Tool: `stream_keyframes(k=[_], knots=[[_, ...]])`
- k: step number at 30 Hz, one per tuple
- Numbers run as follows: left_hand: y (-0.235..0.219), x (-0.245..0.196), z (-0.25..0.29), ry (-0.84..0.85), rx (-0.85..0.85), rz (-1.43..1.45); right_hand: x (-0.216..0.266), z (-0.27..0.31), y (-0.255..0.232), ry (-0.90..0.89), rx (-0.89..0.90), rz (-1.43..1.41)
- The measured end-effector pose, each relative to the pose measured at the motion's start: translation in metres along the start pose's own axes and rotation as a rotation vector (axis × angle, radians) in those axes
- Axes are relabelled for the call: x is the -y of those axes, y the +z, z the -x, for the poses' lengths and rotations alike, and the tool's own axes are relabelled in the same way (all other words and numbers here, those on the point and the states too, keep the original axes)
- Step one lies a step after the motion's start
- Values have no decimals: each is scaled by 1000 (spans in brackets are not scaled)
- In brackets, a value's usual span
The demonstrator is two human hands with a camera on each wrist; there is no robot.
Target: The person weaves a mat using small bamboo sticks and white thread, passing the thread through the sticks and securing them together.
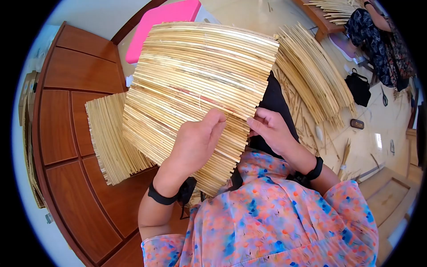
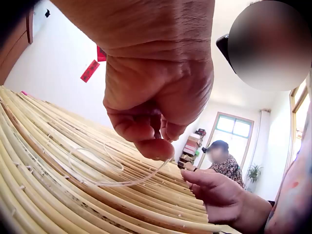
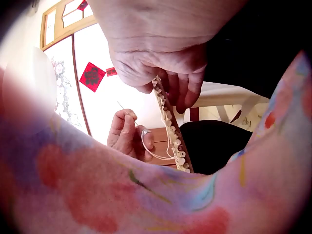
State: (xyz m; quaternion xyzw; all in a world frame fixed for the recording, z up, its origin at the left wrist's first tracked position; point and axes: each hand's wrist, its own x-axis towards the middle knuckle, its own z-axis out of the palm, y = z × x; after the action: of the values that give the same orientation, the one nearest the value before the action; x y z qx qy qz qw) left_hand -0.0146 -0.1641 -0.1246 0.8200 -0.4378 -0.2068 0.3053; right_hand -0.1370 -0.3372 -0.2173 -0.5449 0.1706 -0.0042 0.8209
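A mat of pale stalks lies tilted across the lap. Over its surface, my left hand has its fingers curled, pinching a thin needle whose tip sticks up in the right wrist view. Pale thread loops from these fingertips down to the stalks, and a metal band circles one finger of the left hand. My right hand grips the mat's right edge, thumb on top and other fingers beneath. In the right wrist view, thread runs along the stalk ends below the right hand.
Another stalk mat lies at left against brown wooden panels. At right, a stalk bundle, loose stalks, a black bag and a dark case are on the floor. A pink-topped object stands behind; another person sits back right.
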Motion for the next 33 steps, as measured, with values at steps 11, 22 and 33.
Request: stream_keyframes(k=[11, 22, 33], knots=[[-5, -14, -7, 125, -116, -252, -1, -3, -1, 1, -2, -35], [-10, -24, -10, 190, -79, -461, -2, -6, 0, -37, -54, 20], [-12, -29, -16, 214, -24, -541, 0, -6, -1, -24, -38, 9]])
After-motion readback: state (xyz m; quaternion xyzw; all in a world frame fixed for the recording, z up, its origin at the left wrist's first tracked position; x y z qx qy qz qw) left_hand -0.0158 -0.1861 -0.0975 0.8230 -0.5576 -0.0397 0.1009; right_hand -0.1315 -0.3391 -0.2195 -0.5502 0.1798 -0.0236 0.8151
